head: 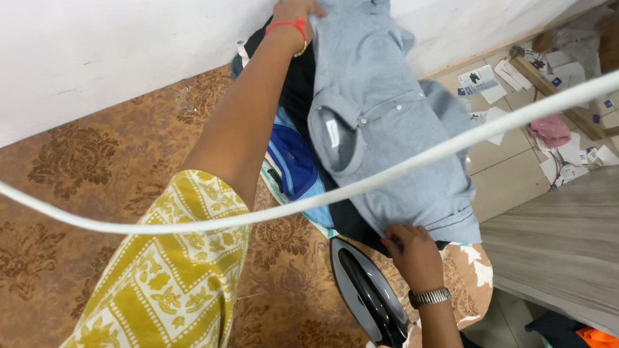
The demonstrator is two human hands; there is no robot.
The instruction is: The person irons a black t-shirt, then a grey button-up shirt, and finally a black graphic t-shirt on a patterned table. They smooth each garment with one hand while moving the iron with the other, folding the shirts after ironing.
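Ironing corner: what lies about

An iron [370,299] rests near on the brown patterned cloth [69,186]; a white cord [461,141] crosses the view. Dark and blue clothes [293,160] are piled mid-scene. Far right, papers [481,82] and a pink rag [550,129] lie on the floor beside a grey tabletop [575,238].

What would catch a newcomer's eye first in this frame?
A grey shirt lies spread at centre over a pile of clothes, the left hand at its top end and the right hand at its near edge. A white cord cuts across the view, and an iron stands below.
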